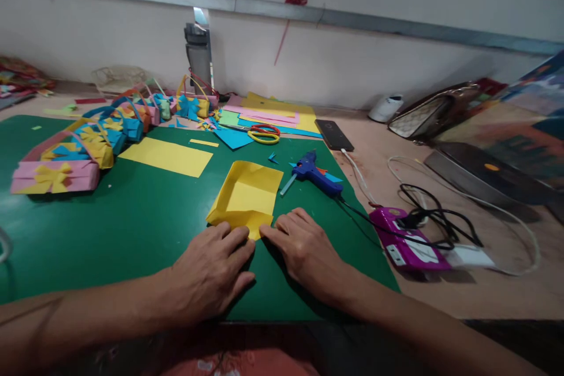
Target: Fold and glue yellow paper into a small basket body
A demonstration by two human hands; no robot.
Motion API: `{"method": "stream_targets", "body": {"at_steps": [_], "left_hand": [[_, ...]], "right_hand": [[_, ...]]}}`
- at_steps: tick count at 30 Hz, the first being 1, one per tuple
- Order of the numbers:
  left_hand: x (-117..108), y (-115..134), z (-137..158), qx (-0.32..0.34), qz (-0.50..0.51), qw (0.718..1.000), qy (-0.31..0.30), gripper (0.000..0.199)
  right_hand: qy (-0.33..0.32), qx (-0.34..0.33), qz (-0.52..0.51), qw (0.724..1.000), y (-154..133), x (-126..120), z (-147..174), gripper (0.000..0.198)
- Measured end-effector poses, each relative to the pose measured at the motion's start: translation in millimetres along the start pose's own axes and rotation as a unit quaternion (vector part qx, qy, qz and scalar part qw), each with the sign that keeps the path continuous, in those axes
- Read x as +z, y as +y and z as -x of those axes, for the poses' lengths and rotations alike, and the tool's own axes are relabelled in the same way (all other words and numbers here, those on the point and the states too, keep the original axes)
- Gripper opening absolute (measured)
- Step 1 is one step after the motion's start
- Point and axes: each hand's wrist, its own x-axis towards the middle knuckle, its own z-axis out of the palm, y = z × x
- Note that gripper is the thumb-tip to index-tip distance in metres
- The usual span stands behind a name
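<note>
A yellow paper box [251, 195], partly folded with its sides standing up, lies on the green mat in front of me. My left hand [215, 267] holds its near edge, fingertips bent over the paper and thumb apart from it. At the near right corner, my right hand [304, 244] presses the edge with its index finger; its other fingers are curled. The near flap is partly hidden by my fingers. Just right of the box rests a blue glue gun [316, 174] with a glue stick poking out. A flat yellow paper sheet [170, 156] lies behind to the left.
Finished paper baskets [57, 177] with bows line the left side. Red-and-yellow scissors [264, 133] lie by stacked coloured paper [282, 111] at the back. To the right are a phone [333, 135], a purple power strip [408, 241] and loose cables. A bottle [198, 56] stands by the wall.
</note>
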Motion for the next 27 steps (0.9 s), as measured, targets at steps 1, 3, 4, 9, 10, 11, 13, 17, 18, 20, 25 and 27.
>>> {"method": "stream_targets", "body": {"at_steps": [1,3,4,9,10,11,13,17,18,20,25,27], "left_hand": [[0,0,1,-0.003,0.004,1.000,0.004,0.031],[1,-1,1,-0.007,0.013,1.000,0.006,0.030],[1,-1,1,-0.007,0.016,1.000,0.008,0.030],[1,-2,0,-0.002,0.022,0.999,0.027,0.027],[1,-2,0,-0.001,0.022,0.999,0.030,0.027],[2,-2,0,-0.001,0.023,0.999,0.031,0.026],[2,-2,0,0.000,0.022,0.999,0.032,0.026],[2,-2,1,0.001,0.016,0.999,0.034,0.026],[2,-2,0,0.001,0.014,0.999,0.036,0.026],[1,-2,0,0.004,0.010,0.999,0.039,0.025],[1,-2,0,0.015,-0.004,0.999,0.040,0.025],[2,-2,0,0.019,-0.010,0.999,0.041,0.025]], "right_hand": [[0.003,0.017,-0.017,1.000,0,0,-2,0.021],[0.002,0.049,-0.059,0.997,-1,0,-6,0.019],[-0.002,0.064,-0.085,0.994,-1,0,-9,0.017],[-0.032,0.094,-0.174,0.980,-1,-3,-17,0.006],[-0.028,0.088,-0.174,0.980,0,-2,-18,0.007],[-0.022,0.078,-0.171,0.982,1,-2,-18,0.008],[-0.009,0.059,-0.166,0.984,4,1,-19,0.011],[-0.004,0.054,-0.178,0.983,7,6,-21,0.016],[-0.006,0.057,-0.180,0.982,7,5,-22,0.017],[-0.015,0.063,-0.177,0.982,5,4,-23,0.017],[-0.041,0.078,-0.146,0.985,0,-2,-28,0.019],[-0.048,0.087,-0.129,0.987,-2,-4,-30,0.020]]}}
